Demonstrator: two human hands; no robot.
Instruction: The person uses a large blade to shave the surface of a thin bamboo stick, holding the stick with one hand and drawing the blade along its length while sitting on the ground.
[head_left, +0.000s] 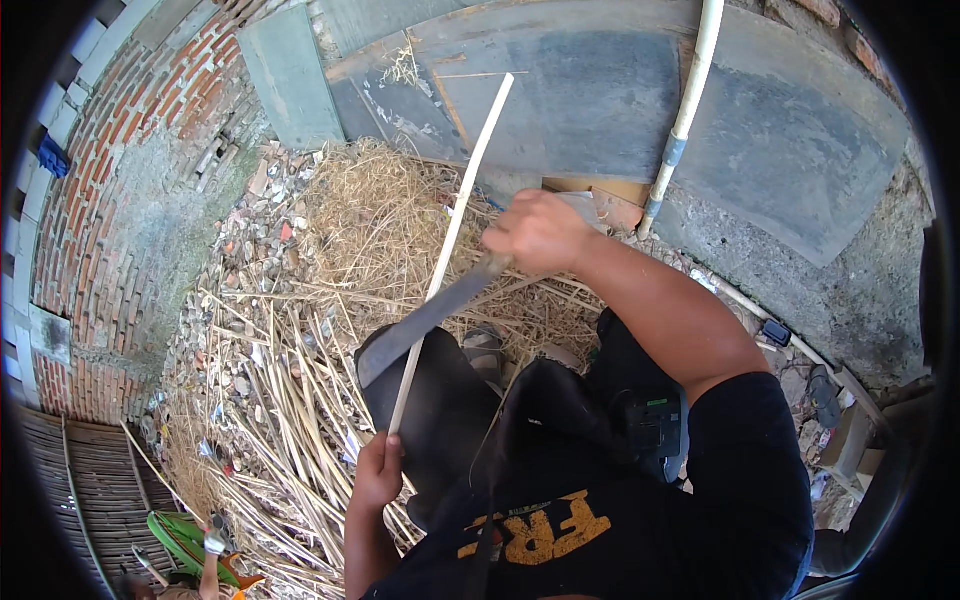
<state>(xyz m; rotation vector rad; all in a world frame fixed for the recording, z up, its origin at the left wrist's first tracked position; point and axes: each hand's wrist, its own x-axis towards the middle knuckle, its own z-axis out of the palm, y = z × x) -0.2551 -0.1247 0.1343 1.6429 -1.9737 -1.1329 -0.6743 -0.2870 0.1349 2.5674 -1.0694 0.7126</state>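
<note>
My left hand [378, 470] is closed around the lower end of a long pale peeled stick [465, 190], which slants up and away past my knee. My right hand [540, 232] grips the handle of a machete [425, 320]. Its broad dark blade points to the lower left and crosses the stick just above my left knee. Whether the edge touches the stick, I cannot tell. My dark-trousered left leg [440, 400] is bent beneath the blade, with a sandalled foot [484, 355] beside it.
Many thin pale sticks [300, 410] lie on the rubble at left, below a heap of dry shavings [370, 220]. Grey boards [600, 100] lean at the back beside a pale pipe [690, 100]. A brick wall [110, 200] stands left. Another person's hand [210, 580] shows at lower left.
</note>
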